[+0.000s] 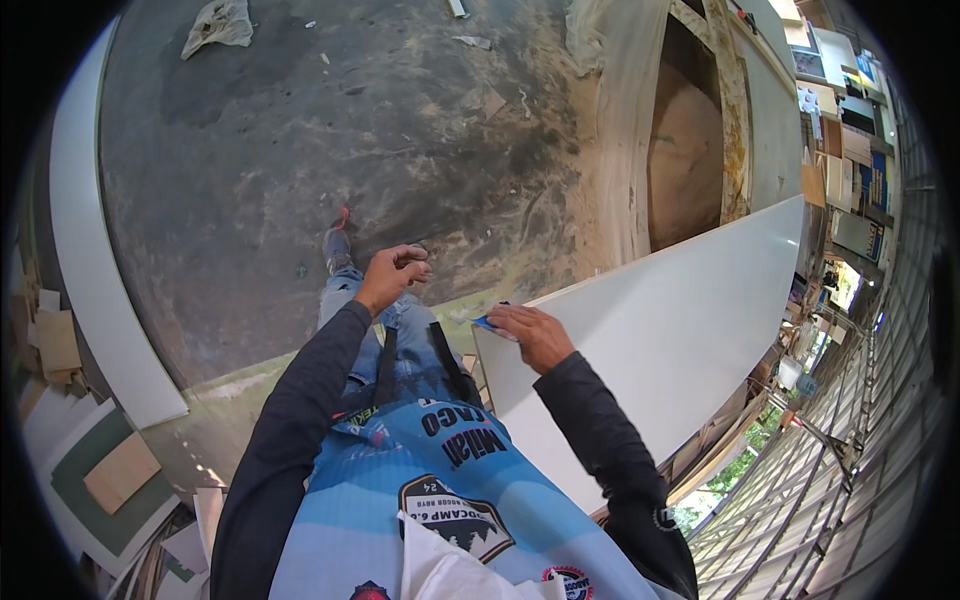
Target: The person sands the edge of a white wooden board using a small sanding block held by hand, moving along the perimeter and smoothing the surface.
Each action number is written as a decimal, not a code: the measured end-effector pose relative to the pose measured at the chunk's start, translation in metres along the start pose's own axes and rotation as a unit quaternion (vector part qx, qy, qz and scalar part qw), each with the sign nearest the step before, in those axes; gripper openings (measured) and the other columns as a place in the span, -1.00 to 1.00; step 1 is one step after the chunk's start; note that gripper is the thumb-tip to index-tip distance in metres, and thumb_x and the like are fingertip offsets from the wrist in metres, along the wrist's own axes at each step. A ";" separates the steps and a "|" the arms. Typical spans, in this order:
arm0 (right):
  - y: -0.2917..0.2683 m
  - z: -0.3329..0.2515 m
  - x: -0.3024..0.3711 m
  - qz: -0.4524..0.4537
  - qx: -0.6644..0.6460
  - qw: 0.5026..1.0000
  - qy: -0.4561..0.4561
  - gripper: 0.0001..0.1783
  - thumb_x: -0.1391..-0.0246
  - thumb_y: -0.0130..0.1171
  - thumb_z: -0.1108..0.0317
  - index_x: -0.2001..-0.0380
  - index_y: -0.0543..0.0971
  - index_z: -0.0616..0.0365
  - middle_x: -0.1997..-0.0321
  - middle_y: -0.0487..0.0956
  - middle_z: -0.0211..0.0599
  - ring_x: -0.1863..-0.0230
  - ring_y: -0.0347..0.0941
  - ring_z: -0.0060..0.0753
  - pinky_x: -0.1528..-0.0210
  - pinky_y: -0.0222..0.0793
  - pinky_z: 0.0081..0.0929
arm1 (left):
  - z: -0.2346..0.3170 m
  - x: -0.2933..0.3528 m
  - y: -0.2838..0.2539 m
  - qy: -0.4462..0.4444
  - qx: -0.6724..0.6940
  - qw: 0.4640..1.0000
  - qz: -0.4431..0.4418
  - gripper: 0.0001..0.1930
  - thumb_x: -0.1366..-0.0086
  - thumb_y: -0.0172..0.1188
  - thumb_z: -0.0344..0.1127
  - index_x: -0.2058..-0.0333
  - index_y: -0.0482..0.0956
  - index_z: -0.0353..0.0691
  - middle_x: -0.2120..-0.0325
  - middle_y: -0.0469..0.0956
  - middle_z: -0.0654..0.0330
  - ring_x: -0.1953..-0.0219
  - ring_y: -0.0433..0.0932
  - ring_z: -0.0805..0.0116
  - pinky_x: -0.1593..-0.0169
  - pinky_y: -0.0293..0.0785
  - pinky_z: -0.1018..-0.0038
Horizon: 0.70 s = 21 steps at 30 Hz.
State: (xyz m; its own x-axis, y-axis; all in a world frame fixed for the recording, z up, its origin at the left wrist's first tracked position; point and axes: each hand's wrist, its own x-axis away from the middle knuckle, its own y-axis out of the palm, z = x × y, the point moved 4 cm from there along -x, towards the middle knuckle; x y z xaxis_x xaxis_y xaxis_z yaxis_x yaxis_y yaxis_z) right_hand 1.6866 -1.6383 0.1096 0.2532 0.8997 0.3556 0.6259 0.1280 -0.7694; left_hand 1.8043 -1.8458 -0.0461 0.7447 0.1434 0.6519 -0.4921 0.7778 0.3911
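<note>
My right hand [535, 333] is closed round a small flat blue piece [488, 322], whose exact kind I cannot make out. It is at the near left corner of a long white board [640, 310], with the fingertips and the blue piece by the board's edge. The board slants from beside my body away to the far right. My left hand [395, 278] hangs in the air over my legs, left of that corner. Its fingers are loosely bent and apart from the thumb, and nothing shows between them.
A second white panel [80, 220] stands along the left side. Board offcuts [122, 472] lie at the lower left. The dusty dark floor [250, 150] carries scraps and a crumpled plastic bag [218, 25]. Beyond the board is a worn wooden frame [735, 120]; stacked materials [850, 180] line the right.
</note>
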 end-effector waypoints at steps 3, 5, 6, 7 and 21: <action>-0.024 0.062 0.013 -0.002 -0.040 0.993 0.113 -0.66 0.05 0.04 0.62 0.20 0.63 0.09 0.08 0.65 -0.25 -0.05 0.52 -0.18 -0.14 0.41 -0.31 | -0.002 0.002 0.003 -0.001 -0.045 0.999 -0.027 -0.70 -0.29 0.15 -0.38 0.03 0.52 -0.38 0.23 0.63 0.06 0.23 0.64 0.32 0.11 0.52 0.45; -0.024 0.041 0.009 0.009 0.014 0.999 0.039 -0.62 0.06 0.04 0.64 0.15 0.61 0.11 0.03 0.62 -0.23 -0.07 0.51 -0.17 -0.14 0.41 -0.30 | 0.000 0.006 0.003 -0.002 -0.044 0.999 -0.031 -0.70 -0.30 0.14 -0.37 0.02 0.52 -0.38 0.22 0.63 0.06 0.23 0.64 0.31 0.11 0.51 0.44; -0.006 0.024 0.011 0.033 0.000 0.999 0.010 -0.61 0.06 0.05 0.63 0.13 0.61 0.12 0.00 0.61 -0.22 -0.08 0.50 -0.16 -0.15 0.40 -0.30 | 0.002 0.007 0.003 0.000 -0.043 0.999 -0.032 -0.70 -0.30 0.13 -0.37 0.02 0.52 -0.37 0.22 0.64 0.06 0.23 0.64 0.31 0.11 0.51 0.44; 0.005 -0.006 0.002 0.021 -0.022 0.999 -0.025 -0.59 0.07 0.05 0.63 0.10 0.59 0.12 -0.03 0.58 -0.21 -0.10 0.48 -0.16 -0.16 0.39 -0.29 | -0.002 0.011 0.000 -0.009 -0.038 0.999 -0.020 -0.70 -0.31 0.13 -0.37 0.02 0.52 -0.36 0.22 0.64 0.07 0.23 0.64 0.31 0.11 0.51 0.43; -0.030 0.063 0.017 0.039 -0.022 0.995 0.093 -0.69 0.10 0.08 0.63 0.27 0.63 0.10 0.12 0.65 -0.25 -0.02 0.54 -0.20 -0.12 0.43 -0.30 | 0.006 0.008 0.001 -0.010 -0.034 0.999 -0.027 -0.71 -0.26 0.15 -0.44 0.05 0.53 -0.43 0.24 0.62 0.02 0.25 0.63 0.29 0.14 0.54 0.43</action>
State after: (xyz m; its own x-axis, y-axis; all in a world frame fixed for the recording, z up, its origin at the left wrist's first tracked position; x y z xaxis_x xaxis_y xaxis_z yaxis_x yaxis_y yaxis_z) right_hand 1.6256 -1.6006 0.1047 0.4310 0.8133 0.3909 0.6304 0.0386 -0.7753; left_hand 1.8074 -1.8475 -0.0366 0.7596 0.0891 0.6443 -0.4200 0.8235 0.3813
